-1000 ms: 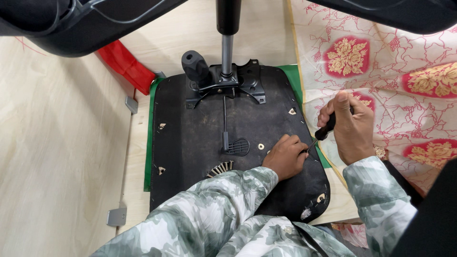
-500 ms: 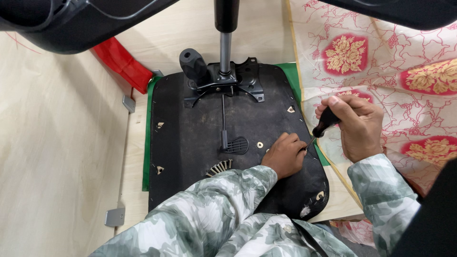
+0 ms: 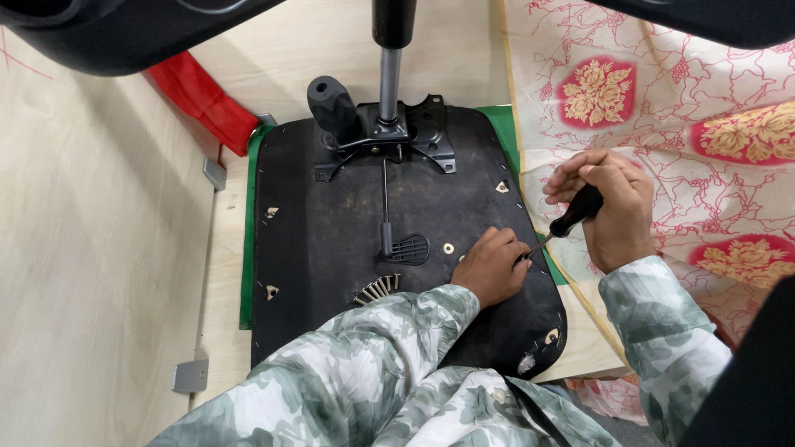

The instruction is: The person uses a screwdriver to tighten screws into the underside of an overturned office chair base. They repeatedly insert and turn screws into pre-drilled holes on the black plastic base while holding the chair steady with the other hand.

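Observation:
An upturned chair seat (image 3: pixel 331 240) lies on a wooden surface, its black fabric underside facing up. A metal mechanism plate (image 3: pixel 389 132) with a black lever knob (image 3: pixel 331 103) and a gas-lift column (image 3: pixel 389 58) is bolted at its far end. My left hand (image 3: pixel 490 266) rests with curled fingers on the seat near its right edge. My right hand (image 3: pixel 609 207) grips a black-handled screwdriver (image 3: pixel 571 217), whose thin shaft slants down to the seat edge right beside my left fingertips.
A green layer (image 3: pixel 245 248) shows along the seat's edges. A red object (image 3: pixel 203 95) lies at the back left. A cream cloth with red floral patterns (image 3: pixel 662 108) covers the right side. Metal brackets (image 3: pixel 190 374) sit on the light wood panel at left. Black chair parts overhang the top.
My right hand has lowered and tilted the screwdriver so its tip now meets the seat edge by my left hand. My left hand has stayed put.

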